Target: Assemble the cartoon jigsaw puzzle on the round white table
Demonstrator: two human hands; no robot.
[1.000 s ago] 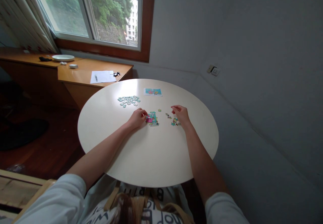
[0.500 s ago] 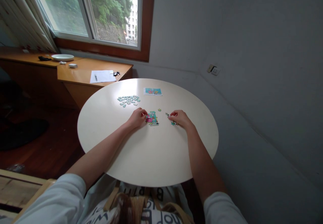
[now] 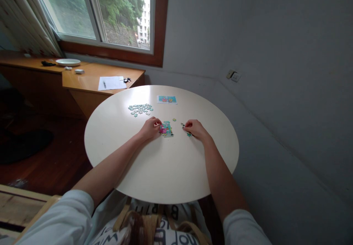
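Observation:
A small section of joined jigsaw puzzle (image 3: 167,129), pink and turquoise, lies on the round white table (image 3: 162,171). My left hand (image 3: 150,128) is closed at its left edge, fingertips on the pink part. To the right, my right hand (image 3: 195,128) pinches a small jigsaw piece (image 3: 183,126), whose picture is mostly hidden by the fingers. Just below that hand lies a green jigsaw piece (image 3: 189,135), partly covered. A single yellow-green piece (image 3: 174,120) rests between the hands, a bit farther back.
Many loose pieces (image 3: 140,109) are spread at the table's back left. A colourful picture sheet (image 3: 167,99) lies near the far edge. Beyond stands a wooden desk (image 3: 91,74) with paper (image 3: 111,83), keys (image 3: 127,80) and a white plate (image 3: 68,62).
My right fingers have shifted slightly, and the pink patch seen at their tips before is out of sight. My left hand stays at the joined puzzle's edge.

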